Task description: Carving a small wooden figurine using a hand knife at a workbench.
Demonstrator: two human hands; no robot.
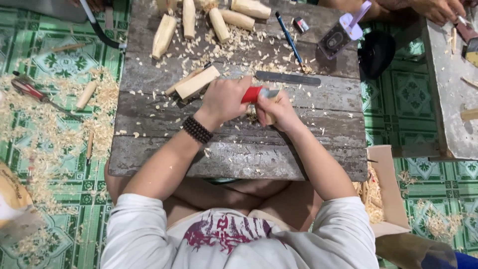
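Observation:
My left hand (223, 101), with a dark bead bracelet (197, 129) on its wrist, is closed around a red-handled carving knife (253, 93) whose short metal blade points right. My right hand (280, 112) sits just beside it and grips a small pale wood piece (269, 118), mostly hidden by the fingers. The blade meets the wood between the two hands. Both hands rest over a weathered grey plank table (239, 154) strewn with wood shavings.
Several carved wood blanks (219, 22) lie at the table's far edge, with a wood block (198, 82), a flat metal file (289, 78) and a blue pencil (289, 37). A cardboard box (391, 192) stands right. A red-handled tool (27, 89) lies on the shaving-covered green tiles. Another person's hand (438, 7) is far right.

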